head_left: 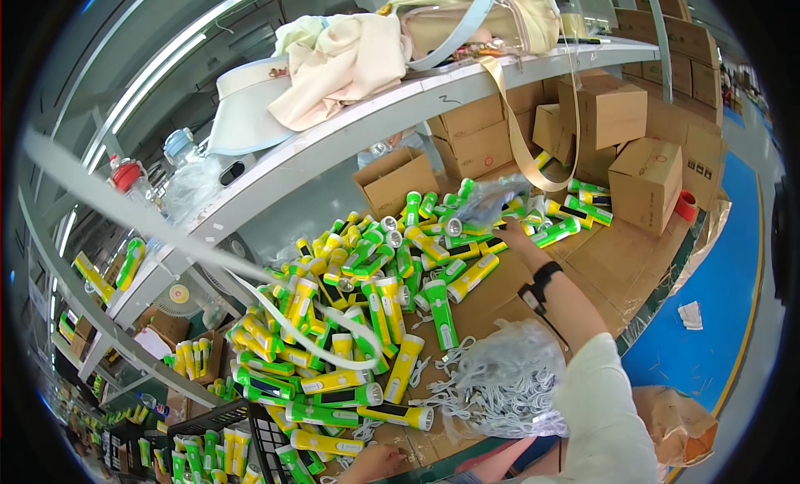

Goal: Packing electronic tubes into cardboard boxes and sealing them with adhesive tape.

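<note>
My right hand [518,235] reaches far over the table to a clear plastic bag [493,202] lying on the flashlights. Its fingers are closed at the bag's near edge; their tips are partly hidden. My left hand [373,462] is low at the table's near edge, fingers curled together; what they hold, if anything, cannot be made out. Beside it lies a yellow flashlight [327,444]. A large heap of green and yellow flashlights [367,271] spreads between the hands. One green flashlight [440,314] lies apart, near the bundled white cables [500,401] under clear plastic.
Cardboard boxes [646,184] stand at the back right, with a red tape roll [685,205] beside them. A shelf [450,88] carrying bags and cloth crosses above. A white strap [308,338] hangs before the heap. Black crates [271,438] hold flashlights at the lower left.
</note>
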`<state>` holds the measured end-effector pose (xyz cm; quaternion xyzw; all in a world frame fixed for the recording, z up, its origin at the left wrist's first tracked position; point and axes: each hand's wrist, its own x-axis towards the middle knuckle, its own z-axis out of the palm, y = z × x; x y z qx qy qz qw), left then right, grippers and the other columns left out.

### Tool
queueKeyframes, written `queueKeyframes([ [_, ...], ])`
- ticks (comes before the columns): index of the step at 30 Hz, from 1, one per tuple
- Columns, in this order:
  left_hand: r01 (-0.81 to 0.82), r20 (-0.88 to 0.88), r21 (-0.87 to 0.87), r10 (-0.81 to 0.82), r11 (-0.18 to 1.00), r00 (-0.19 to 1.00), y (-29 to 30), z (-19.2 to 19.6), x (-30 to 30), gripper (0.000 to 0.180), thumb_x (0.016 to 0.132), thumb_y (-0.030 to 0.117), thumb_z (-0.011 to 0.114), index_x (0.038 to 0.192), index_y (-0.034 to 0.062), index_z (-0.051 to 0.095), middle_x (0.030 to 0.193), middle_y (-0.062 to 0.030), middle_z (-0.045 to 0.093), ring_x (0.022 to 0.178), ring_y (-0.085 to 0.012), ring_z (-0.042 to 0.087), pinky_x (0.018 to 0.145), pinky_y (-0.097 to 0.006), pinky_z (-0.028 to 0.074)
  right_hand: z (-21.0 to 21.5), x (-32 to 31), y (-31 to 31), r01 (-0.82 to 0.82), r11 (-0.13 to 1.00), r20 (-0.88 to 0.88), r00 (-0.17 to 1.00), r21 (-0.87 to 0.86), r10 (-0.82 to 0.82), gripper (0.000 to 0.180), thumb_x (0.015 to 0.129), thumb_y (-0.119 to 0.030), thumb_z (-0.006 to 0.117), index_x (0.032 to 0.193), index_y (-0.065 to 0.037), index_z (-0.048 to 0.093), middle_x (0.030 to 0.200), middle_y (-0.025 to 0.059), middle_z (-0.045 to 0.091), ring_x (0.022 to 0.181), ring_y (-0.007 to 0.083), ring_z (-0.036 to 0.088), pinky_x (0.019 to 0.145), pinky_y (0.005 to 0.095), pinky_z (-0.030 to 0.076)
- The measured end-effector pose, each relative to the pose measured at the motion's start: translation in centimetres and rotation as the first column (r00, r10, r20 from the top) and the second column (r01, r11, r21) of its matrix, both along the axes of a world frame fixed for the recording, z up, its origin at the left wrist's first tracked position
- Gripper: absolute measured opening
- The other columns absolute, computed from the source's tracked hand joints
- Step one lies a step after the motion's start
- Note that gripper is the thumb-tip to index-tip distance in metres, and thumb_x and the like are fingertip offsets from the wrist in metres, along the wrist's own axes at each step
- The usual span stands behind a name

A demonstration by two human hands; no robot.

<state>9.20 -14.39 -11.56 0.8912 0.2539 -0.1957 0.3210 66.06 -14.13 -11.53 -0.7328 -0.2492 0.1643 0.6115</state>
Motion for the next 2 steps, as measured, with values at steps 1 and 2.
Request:
queueKeyframes([
  [1,0.025,-0.009,0.048,-0.025,0.999,1.0,0.3,-0.4,-0.1,0.031,0.089,0.031,0.053,0.079,0.0028,0.061,0.066,-0.0099,0.065,0.063,-0.0244,0.064,0.058,-0.035,0.049,-1.0,0.5,-0.6,-0.106,0.99,0.055,0.993,0.09,0.101,0.067,0.078,-0.028,0.071,0.129,0.0,0.038,0.118,0.014,0.053,0.104,0.0212,0.053,0.088,0.0334,0.043],
  [2,0.051,-0.027,0.092,-0.049,0.994,0.998,0.3,-1.1,-0.8,0.031,0.089,0.031,0.053,0.081,0.0029,0.061,0.066,-0.0103,0.065,0.064,-0.0242,0.065,0.059,-0.035,0.05,-2.1,0.4,-1.4,-0.213,0.962,0.11,0.975,0.174,0.196,0.079,0.075,-0.03,0.073,0.136,-0.002,0.031,0.125,0.0158,0.05,0.112,0.0236,0.05,0.093,0.0362,0.041],
])
